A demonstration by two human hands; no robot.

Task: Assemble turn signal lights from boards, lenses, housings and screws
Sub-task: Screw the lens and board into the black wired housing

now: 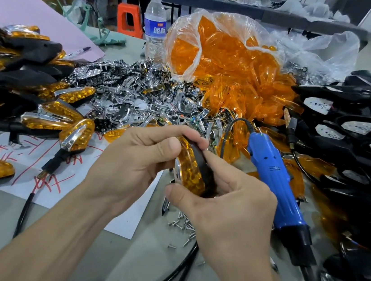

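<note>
Both hands hold one turn signal light with an orange lens and black housing, above the table's middle. My left hand grips its upper end between thumb and fingers. My right hand pinches its black back and lower end. A blue electric screwdriver lies just right of my right hand. Loose screws lie beneath the hands. A heap of chrome boards sits behind, orange lenses spill from a clear bag, and black housings are piled at the right.
Finished orange lights are piled at the left on a white sheet with red writing. A water bottle stands at the back by a pink sheet and pen. Black cables run along the near table.
</note>
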